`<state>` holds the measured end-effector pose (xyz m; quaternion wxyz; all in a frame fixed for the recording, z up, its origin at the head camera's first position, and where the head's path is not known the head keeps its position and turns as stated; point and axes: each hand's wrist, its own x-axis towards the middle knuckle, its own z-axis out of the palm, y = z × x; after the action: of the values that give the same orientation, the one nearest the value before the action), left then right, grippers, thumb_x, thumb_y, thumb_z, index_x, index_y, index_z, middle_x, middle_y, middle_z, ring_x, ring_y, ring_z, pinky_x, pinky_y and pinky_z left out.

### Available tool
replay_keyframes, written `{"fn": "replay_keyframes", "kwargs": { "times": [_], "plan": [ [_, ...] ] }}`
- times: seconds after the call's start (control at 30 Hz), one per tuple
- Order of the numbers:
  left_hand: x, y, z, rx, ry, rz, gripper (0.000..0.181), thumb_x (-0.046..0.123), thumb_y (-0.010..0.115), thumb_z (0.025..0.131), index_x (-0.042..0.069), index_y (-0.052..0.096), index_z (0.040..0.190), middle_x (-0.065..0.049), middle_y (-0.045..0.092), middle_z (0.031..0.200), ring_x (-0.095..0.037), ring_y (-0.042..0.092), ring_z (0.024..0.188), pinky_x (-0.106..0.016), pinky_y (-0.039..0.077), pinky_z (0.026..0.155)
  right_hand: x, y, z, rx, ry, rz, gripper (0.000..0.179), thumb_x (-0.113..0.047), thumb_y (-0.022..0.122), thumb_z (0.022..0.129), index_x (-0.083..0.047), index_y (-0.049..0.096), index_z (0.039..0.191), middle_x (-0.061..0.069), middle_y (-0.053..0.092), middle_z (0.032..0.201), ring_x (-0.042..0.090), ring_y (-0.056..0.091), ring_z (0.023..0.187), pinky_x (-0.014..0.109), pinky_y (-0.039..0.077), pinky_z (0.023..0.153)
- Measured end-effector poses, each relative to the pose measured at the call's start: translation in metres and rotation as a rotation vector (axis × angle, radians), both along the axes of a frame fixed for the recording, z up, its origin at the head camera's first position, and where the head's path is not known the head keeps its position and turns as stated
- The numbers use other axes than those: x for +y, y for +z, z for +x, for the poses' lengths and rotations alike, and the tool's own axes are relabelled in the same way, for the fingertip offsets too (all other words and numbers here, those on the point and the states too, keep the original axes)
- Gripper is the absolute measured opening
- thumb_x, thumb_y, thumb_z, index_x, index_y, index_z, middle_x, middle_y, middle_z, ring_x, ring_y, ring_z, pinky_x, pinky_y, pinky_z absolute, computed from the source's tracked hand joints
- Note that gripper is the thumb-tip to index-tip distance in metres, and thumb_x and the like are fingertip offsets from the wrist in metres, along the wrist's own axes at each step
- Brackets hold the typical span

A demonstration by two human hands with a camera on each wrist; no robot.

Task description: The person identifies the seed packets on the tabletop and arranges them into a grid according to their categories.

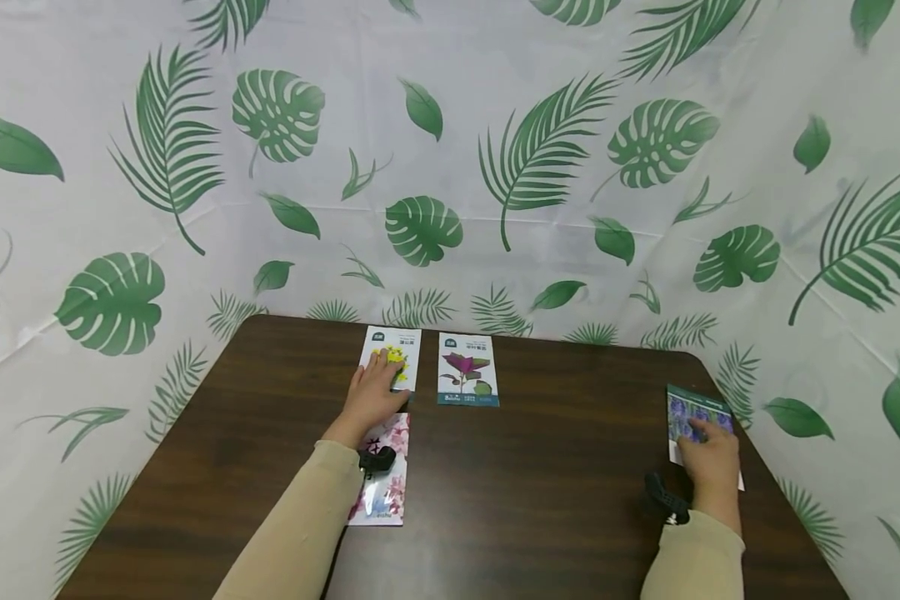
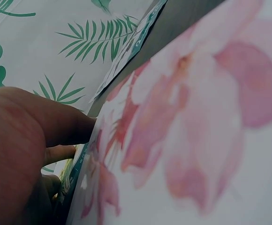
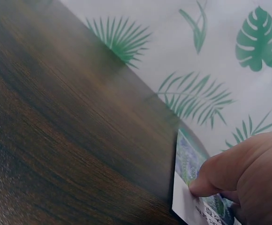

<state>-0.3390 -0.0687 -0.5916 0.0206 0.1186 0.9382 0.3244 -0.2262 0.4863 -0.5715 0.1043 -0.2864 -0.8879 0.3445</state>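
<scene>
Beneath the fingertips of my left hand (image 1: 370,400) lies a seed packet with yellow flowers (image 1: 407,343), at the back of the table. A packet with pink blossoms (image 1: 392,479) is partly hidden under that wrist and fills much of the left wrist view. My right hand (image 1: 711,458) rests on a packet with purple flower spikes (image 1: 681,417) near the table's right edge. In the right wrist view the thumb (image 3: 204,183) touches this packet's printed face, and the other fingers are mostly hidden behind it.
To the right of the yellow-flower packet lies another with a dark magenta plant (image 1: 465,371). The dark wooden table (image 1: 540,475) ends at a white cloth (image 1: 465,167) printed with green leaves. A black band (image 1: 667,500) sits at the right wrist.
</scene>
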Motion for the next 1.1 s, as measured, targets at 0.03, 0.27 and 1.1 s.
{"fn": "replay_keyframes", "kwargs": {
  "times": [0.03,0.27,1.1],
  "plan": [
    [0.000,0.001,0.000,0.000,0.000,-0.006,0.070,0.033,0.067,0.104,0.008,0.046,0.166,-0.023,0.015,0.182,-0.043,0.007,0.172,-0.066,0.005,0.137,0.000,0.001,0.000,0.001,0.002,-0.001,0.060,-0.013,0.055,0.099,0.008,0.050,0.155,0.047,0.027,0.165,0.064,0.023,0.157,0.069,0.020,0.133],
    [-0.002,0.003,0.001,-0.011,0.007,-0.018,0.070,0.034,0.067,0.104,0.009,0.046,0.166,-0.021,0.014,0.183,-0.041,0.007,0.172,-0.065,0.005,0.138,-0.002,-0.001,-0.001,-0.011,0.032,-0.013,0.060,-0.014,0.055,0.099,0.007,0.050,0.155,0.046,0.024,0.166,0.064,0.021,0.159,0.068,0.019,0.133],
    [0.000,0.001,0.000,-0.010,-0.001,0.003,0.070,0.035,0.068,0.105,0.010,0.046,0.167,-0.021,0.013,0.183,-0.039,0.005,0.172,-0.064,0.004,0.138,-0.007,-0.001,-0.014,-0.019,0.162,-0.016,0.061,-0.008,0.061,0.096,0.009,0.052,0.154,0.047,0.031,0.164,0.060,0.034,0.153,0.070,0.030,0.128]
  ]
}}
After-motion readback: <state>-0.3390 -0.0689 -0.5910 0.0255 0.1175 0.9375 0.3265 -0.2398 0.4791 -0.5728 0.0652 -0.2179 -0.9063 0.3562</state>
